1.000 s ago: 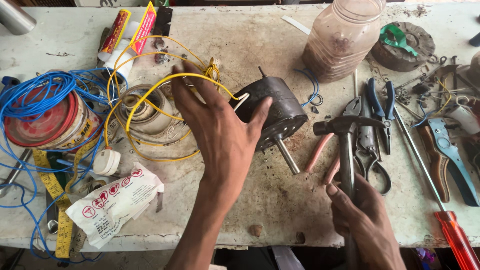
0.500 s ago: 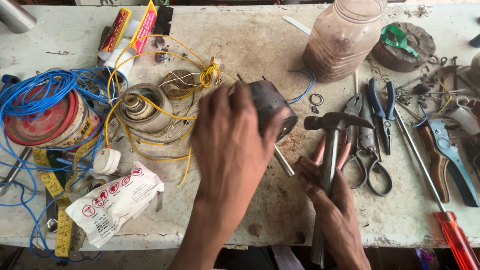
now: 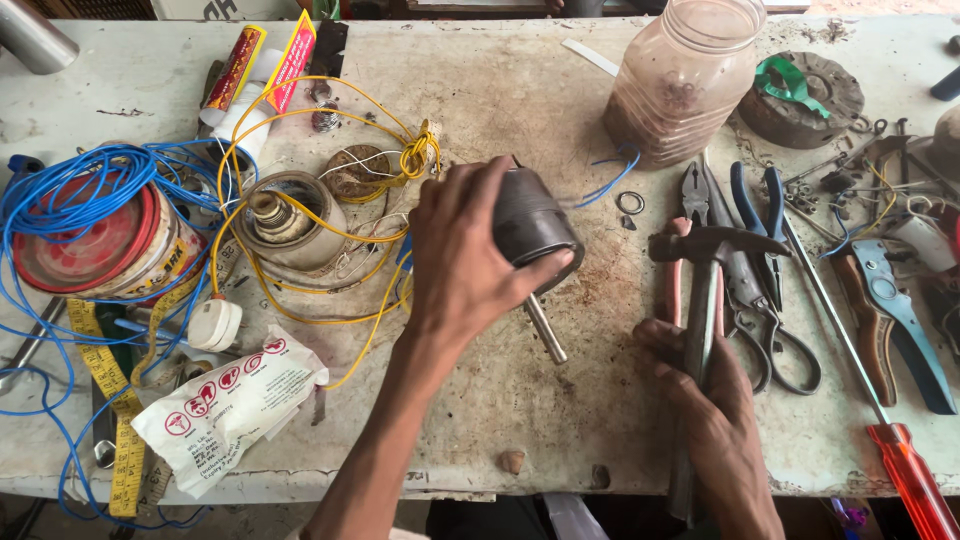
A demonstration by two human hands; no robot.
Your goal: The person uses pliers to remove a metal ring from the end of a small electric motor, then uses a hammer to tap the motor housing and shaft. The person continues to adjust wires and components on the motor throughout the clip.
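Yellow wire (image 3: 300,225), blue wire (image 3: 70,190), dark grey motor (image 3: 530,225).

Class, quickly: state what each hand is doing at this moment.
Left hand: closed over the dark cylindrical motor.
Right hand: closed around the hammer handle.

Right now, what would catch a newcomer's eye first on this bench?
At the centre, the left hand grips a dark cylindrical metal motor with a steel shaft pointing toward the near edge. To its right, the right hand holds a steel claw hammer by its handle. On the left lies a tangle of blue wire and yellow wire.
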